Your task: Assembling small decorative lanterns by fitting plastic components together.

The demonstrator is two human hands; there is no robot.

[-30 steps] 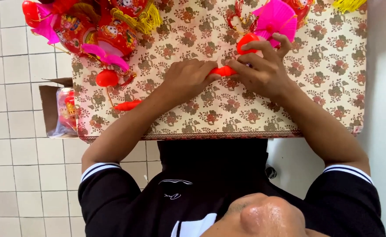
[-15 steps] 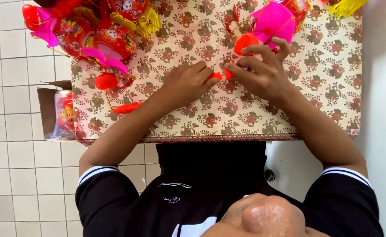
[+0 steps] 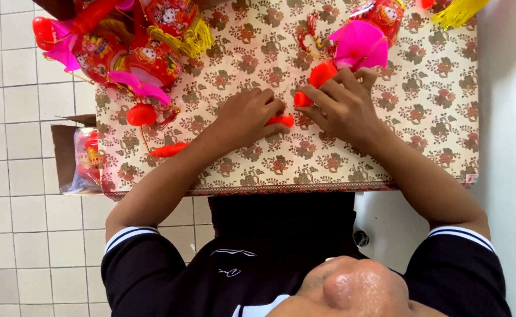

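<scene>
Left hand [image 3: 247, 116] curled on the floral tablecloth [image 3: 422, 117], fingers closed around a red plastic stick [image 3: 281, 121] whose tip juts right; right hand [image 3: 343, 108] just beside it, fingertips pinched on a second short red piece [image 3: 302, 98]; pink-and-red lantern [image 3: 360, 41] lies just beyond; heap of lanterns [image 3: 128, 47] far left.

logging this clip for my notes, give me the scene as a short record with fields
surface: table covered with a floral-patterned cloth
left hand: curled on a red stick piece lying on the cloth
right hand: fingers on a small red piece, by a pink fan-shaped part
far left of table: heap of red and pink lanterns with yellow fringe
loose parts: red ball piece, second red stick
floor: white tiles, open cardboard box beside the table
</scene>
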